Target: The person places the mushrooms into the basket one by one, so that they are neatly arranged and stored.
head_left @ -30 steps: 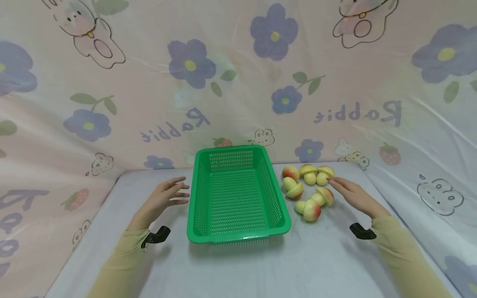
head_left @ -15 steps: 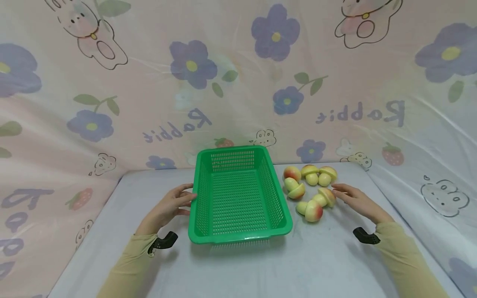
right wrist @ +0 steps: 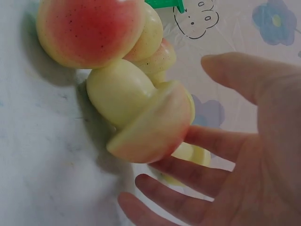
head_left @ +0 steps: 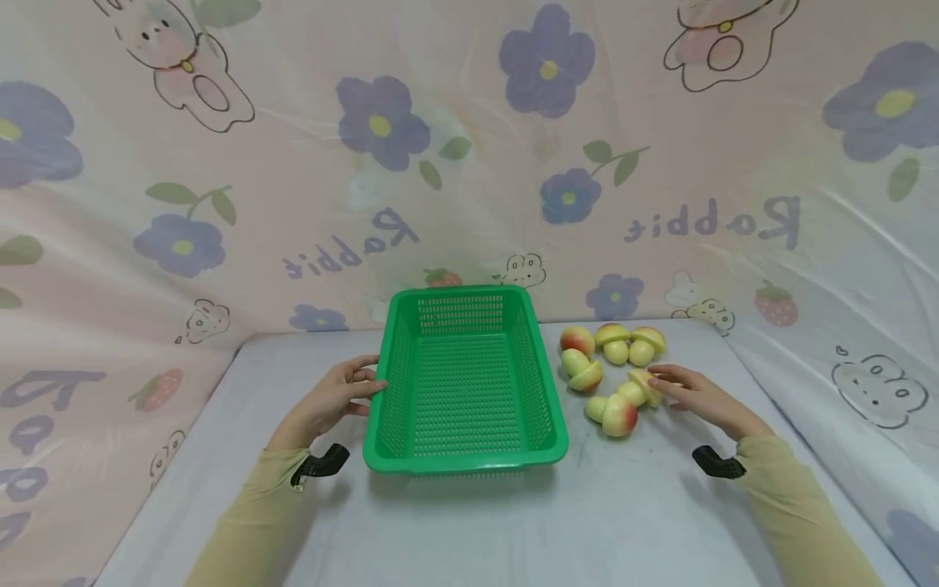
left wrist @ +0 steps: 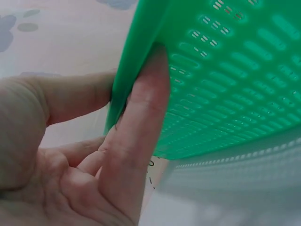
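My left hand [head_left: 330, 401] pinches the left rim of a green plastic basket [head_left: 464, 466]. In the left wrist view, the thumb lies on one side of the basket rim [left wrist: 123, 82] and a finger reaches behind it. My right hand [head_left: 707, 399] is at the nearest toy mushrooms on the right. Its fingers are spread, and the right wrist view has two fingertips against the reddish cap of a toy mushroom [right wrist: 153, 129], with the thumb held apart. Beside that one lies another toy mushroom [head_left: 618, 416] with a red-tinted cap.
Several more yellow toy mushrooms lie behind, among them one with its stem up [head_left: 583, 371] and one near the back edge [head_left: 614, 342]. A white cloth covers the table [head_left: 469, 538]. A patterned curtain [head_left: 455, 204] hangs close behind and at both sides.
My left hand has moved right to the basket and taken its rim. The basket's near end has shifted slightly left. My right hand has lowered from the back mushrooms to a nearer one.
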{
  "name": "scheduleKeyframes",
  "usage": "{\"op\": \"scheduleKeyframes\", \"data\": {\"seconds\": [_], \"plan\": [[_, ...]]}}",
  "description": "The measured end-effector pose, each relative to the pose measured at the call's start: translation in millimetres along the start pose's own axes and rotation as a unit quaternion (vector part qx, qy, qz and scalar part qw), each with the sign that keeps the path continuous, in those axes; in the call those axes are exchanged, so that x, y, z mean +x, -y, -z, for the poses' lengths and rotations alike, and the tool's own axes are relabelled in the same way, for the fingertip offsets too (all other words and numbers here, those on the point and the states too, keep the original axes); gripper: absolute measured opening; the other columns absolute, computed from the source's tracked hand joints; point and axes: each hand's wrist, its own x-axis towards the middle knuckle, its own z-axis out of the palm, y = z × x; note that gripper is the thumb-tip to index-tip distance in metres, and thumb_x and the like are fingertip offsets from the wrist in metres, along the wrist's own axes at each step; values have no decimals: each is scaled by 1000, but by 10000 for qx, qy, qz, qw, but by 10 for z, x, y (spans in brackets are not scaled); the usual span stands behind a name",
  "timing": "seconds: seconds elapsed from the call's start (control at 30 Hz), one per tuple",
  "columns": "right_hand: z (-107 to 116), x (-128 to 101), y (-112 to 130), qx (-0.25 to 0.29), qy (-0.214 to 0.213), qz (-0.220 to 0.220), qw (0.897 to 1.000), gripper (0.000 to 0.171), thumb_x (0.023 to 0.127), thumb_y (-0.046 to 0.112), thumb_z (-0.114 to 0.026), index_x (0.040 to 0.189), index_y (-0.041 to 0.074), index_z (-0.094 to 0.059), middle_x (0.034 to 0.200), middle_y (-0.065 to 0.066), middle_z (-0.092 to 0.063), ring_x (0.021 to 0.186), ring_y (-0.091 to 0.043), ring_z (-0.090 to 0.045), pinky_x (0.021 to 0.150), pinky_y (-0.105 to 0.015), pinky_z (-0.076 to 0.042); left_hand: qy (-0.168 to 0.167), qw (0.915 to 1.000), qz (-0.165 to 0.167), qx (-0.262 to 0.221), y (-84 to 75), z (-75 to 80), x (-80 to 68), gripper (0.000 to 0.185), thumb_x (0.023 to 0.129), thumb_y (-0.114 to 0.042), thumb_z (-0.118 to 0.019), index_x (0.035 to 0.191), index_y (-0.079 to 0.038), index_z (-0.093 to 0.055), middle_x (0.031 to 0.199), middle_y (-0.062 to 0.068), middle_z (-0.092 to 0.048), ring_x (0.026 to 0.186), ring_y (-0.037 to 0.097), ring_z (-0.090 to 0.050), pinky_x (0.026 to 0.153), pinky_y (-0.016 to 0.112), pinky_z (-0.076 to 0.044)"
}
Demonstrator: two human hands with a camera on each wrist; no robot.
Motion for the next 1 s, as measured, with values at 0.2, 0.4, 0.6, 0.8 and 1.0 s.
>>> {"op": "scheduleKeyframes", "data": {"seconds": [0.2, 0.4, 0.6, 0.8, 1.0], "plan": [[-26, 28, -8, 116, 48, -21, 9999, 66, 100, 40, -48, 146, -5, -29, 144, -32, -29, 126, -45, -37, 86, -45, -51, 69, 9993, 111, -361, -12, 10, -10, 75, 94, -12, -62, 153, -7, -15, 102, 10, -61, 86, 22, -66, 74, 39, -57], [-24, 85, -26, 147, 52, -81, 9998, 68, 100, 38, -49, 145, -7, -26, 140, -37, -30, 124, -47, -39, 86, -44, -52, 81, 9977, 59, -669, 17, -12, -13, 74, 96, -14, -61, 154, -9, -14, 116, 22, -59, 89, 22, -67, 75, 37, -57], [-45, 141, -53, 339, 16, -77, 9994, 66, 100, 37, -51, 145, -6, -29, 137, -33, -37, 119, -39, -46, 85, -42, -52, 40, 9981, 85, -614, 52, 0, -32, 74, 96, -15, -60, 154, -10, -14, 123, 26, -56, 92, 22, -67, 76, 35, -56], [-61, 184, -37, 397, -62, -113, 9991, 64, 98, 35, -56, 143, -5, -35, 134, -31, -40, 108, -30, -52, 80, -36, -53, -29, 9986, 69, -527, 56, 11, -42, 72, 97, -16, -59, 154, -9, -15, 118, 22, -59, 92, 21, -66, 76, 34, -56], [-82, 212, -50, 363, -133, -75, 9992, 62, 96, 33, -59, 140, -6, -39, 129, -29, -43, 93, -23, -56, 76, -33, -53, -84, 9984, 108, -543, 65, -2, -29, 72, 96, -16, -60, 154, -12, -17, 109, 16, -63, 88, 20, -66, 75, 34, -56]]}}
